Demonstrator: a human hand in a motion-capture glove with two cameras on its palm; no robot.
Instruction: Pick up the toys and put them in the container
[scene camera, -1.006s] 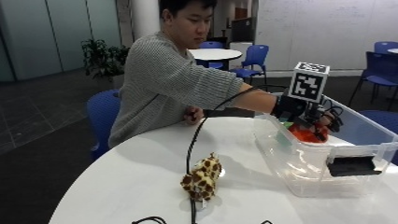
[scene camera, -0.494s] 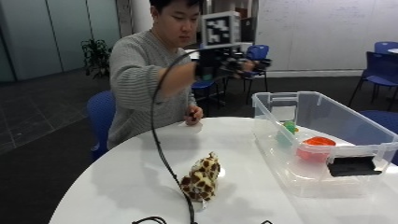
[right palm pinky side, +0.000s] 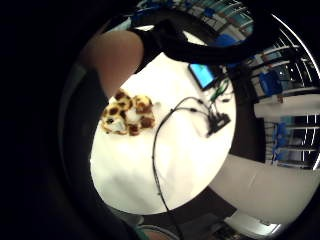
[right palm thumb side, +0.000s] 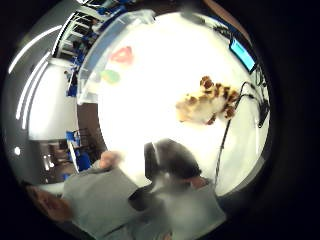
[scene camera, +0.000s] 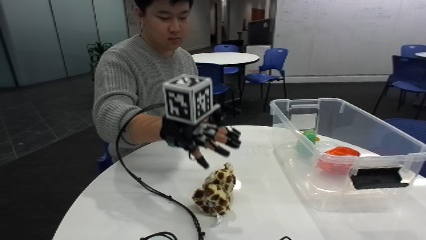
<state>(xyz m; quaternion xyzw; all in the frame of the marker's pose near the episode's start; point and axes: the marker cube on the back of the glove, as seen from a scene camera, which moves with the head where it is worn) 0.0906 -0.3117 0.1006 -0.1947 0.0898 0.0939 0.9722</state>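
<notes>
A spotted yellow-and-brown plush giraffe (scene camera: 215, 190) lies on the round white table (scene camera: 133, 210), near its front. My gloved right hand (scene camera: 203, 139) hovers above and a little behind the giraffe, fingers spread, holding nothing. Both palm views look down on the giraffe (right palm pinky side: 127, 118) (right palm thumb side: 208, 106) from some height. To the right stands the clear plastic container (scene camera: 346, 150), with a red toy (scene camera: 338, 158) and a green toy (scene camera: 309, 136) inside; the thumb side palm view shows the container (right palm thumb side: 107, 47) too.
A black cable (scene camera: 150, 187) runs from the glove across the table past the giraffe. A black label (scene camera: 376, 177) sits on the container's front wall. A tablet (right palm pinky side: 202, 74) and a small black device (right palm pinky side: 218, 121) lie on the table's far side.
My hand left the container, where the red toy now lies, swung up high toward the person, then came down to hover over the giraffe.
</notes>
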